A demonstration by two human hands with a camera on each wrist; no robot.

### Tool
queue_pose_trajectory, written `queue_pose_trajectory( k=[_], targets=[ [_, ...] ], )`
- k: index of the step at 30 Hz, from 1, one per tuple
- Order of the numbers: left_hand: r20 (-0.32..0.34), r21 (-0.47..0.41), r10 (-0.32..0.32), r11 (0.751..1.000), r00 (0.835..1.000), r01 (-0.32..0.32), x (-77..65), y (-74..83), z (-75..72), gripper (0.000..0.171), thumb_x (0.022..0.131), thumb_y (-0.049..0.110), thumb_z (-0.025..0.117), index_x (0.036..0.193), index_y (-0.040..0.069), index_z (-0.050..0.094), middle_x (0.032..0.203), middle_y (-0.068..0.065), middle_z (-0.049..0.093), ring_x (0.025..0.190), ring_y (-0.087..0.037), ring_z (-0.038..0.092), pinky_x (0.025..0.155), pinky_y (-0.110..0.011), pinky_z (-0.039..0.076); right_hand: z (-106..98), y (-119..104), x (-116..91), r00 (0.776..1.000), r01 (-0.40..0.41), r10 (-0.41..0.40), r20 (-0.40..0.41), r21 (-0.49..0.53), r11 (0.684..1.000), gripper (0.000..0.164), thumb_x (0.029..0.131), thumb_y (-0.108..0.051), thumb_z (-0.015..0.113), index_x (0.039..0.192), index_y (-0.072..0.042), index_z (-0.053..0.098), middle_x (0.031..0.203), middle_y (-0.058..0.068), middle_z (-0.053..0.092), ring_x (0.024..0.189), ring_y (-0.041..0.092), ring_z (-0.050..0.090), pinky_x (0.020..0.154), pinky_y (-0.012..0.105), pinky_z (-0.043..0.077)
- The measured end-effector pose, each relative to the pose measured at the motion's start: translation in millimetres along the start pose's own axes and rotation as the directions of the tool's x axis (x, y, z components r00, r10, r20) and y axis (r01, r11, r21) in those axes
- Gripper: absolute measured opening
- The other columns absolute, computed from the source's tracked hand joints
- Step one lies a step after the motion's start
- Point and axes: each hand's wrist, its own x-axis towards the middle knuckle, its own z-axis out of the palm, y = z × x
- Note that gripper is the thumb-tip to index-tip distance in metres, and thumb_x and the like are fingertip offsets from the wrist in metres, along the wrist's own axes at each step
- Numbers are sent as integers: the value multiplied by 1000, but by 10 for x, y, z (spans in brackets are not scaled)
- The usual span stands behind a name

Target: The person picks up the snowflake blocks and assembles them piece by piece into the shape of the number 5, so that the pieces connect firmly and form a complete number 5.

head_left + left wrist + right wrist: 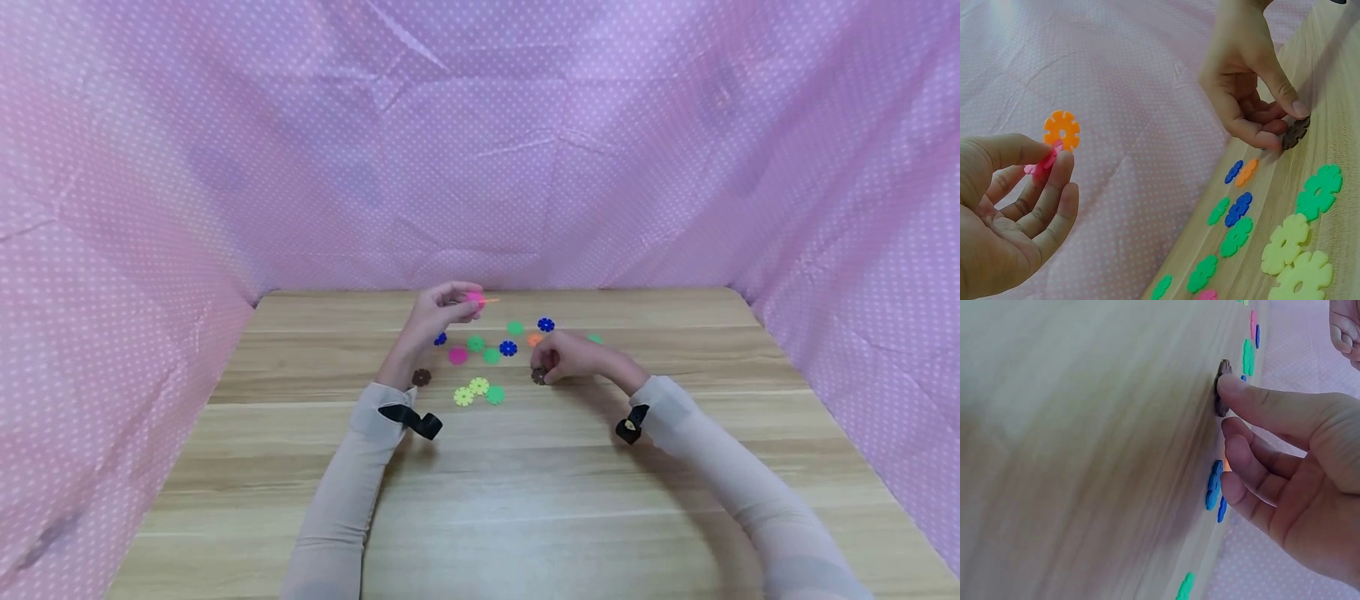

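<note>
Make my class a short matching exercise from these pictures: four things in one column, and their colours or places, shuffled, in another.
Things:
1. Left hand
2. Right hand
3. Two yellow discs
4. Curtain

Descriptions:
A. Lying beside a green disc
B. Pink with white dots
C. Pinching a pink disc, raised above the table
D. Holding a brown disc down at tabletop level

Pairs: 1-C, 2-D, 3-A, 4-B
</note>
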Motion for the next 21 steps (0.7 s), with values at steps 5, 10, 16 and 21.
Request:
queue_pose_trajectory(
  k=[5, 10, 16, 21],
  targets=[
    [-2, 3, 0, 1000, 1000, 0, -12, 1, -11, 33, 97, 7, 67, 129, 1, 64, 97, 1, 69, 98, -29, 73, 102, -50, 56, 23, -5, -2, 1000, 18, -18, 10, 36, 999, 24, 79, 4, 81, 98, -4, 70, 88, 7, 66, 80, 15, 58, 71, 23, 50],
    [1, -4, 3, 1000, 1000, -3, -14, -6, -3, 34, 97, 8, 68, 130, 0, 64, 97, 1, 69, 99, -28, 73, 102, -51, 55, 51, 7, 10, 998, 55, -55, -7, 100, 993, 23, 79, 7, 79, 97, -2, 67, 90, 9, 65, 82, 20, 60, 70, 22, 51],
    [-9, -6, 19, 1000, 1000, -19, -17, 15, -5, 34, 97, 6, 68, 130, -1, 63, 96, 1, 70, 99, -31, 73, 102, -52, 55, 72, 27, 68, 995, 68, -49, -92, 208, 976, 14, 87, 4, 74, 99, -1, 69, 94, 12, 69, 85, 16, 62, 75, 23, 55],
    [-3, 15, 11, 1000, 1000, -11, -34, 27, 6, 36, 97, 7, 67, 132, -2, 62, 98, 1, 69, 103, -36, 72, 102, -52, 56, 37, 22, 106, 976, 57, 8, -219, 290, 955, 14, 90, 3, 71, 104, 1, 72, 96, 16, 72, 85, 16, 65, 74, 21, 56]
  ],
)
